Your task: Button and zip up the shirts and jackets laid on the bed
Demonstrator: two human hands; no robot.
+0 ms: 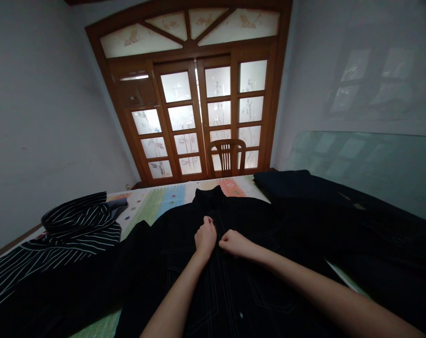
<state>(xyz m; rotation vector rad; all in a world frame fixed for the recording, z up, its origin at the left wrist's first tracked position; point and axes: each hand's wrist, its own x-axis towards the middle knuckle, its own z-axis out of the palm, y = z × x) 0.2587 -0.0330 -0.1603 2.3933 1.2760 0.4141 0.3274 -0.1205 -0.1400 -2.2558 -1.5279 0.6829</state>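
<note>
The black jacket [195, 300] lies spread front side up on the cloth-covered table [174, 193], collar [201, 199] toward the far edge. The left hand [206, 236] and right hand [235, 243] are positioned side by side at the front placket [226, 281], below the collar. Fingers of each are drawn together, apparently clamped on the jacket; dark fabric obscures exact contact. A striped garment [84, 230] occupies the left edge; navy fabric [286, 184], the far right corner.
</note>
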